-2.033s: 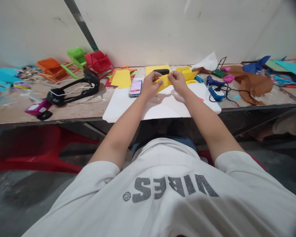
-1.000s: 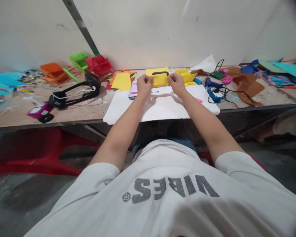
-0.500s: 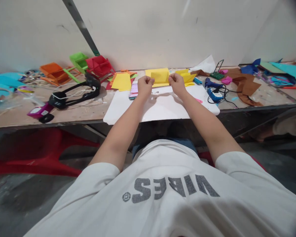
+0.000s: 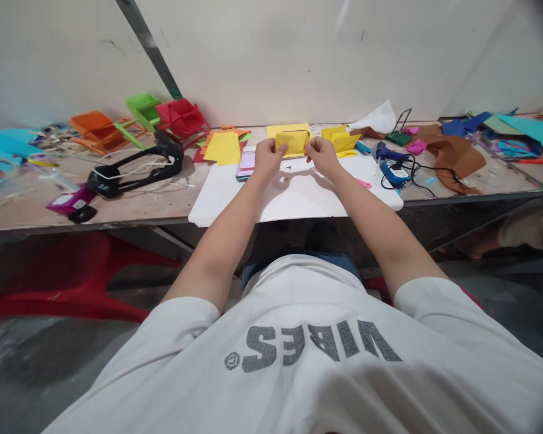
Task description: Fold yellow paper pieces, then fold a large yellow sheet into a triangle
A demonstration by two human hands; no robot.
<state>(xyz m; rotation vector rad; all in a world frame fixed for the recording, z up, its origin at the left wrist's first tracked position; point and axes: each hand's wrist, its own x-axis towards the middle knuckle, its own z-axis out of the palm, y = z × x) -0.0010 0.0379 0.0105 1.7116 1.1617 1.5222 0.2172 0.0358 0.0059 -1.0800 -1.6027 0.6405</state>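
Note:
Between my two hands a small yellow piece of paper or thin felt [image 4: 292,142] is held up over the white board [image 4: 308,199]. My left hand [image 4: 268,159] pinches its left edge, the thumb lying on its near face. On the right edge my right hand [image 4: 322,157] has thumb and fingers closed. Behind it lies a larger yellow sheet [image 4: 280,129]. A pink-screened phone [image 4: 246,163] rests just left of my left hand. Folded yellow pieces [image 4: 341,140] stand beyond my right hand, and a stack of yellow sheets [image 4: 221,147] sits further left.
Small orange [image 4: 97,129], green [image 4: 143,110] and red [image 4: 181,117] chair-like models stand back left. A black stand with a purple part [image 4: 70,202] lies in front of them. At right are a blue glue gun [image 4: 389,152], a blue-white power socket [image 4: 396,173] with black cable, and brown sheets [image 4: 457,157].
The yellow piece has tilted, its upper edge now showing as a dark line. My left thumb has moved onto its near face; both hands stay in nearly the same place.

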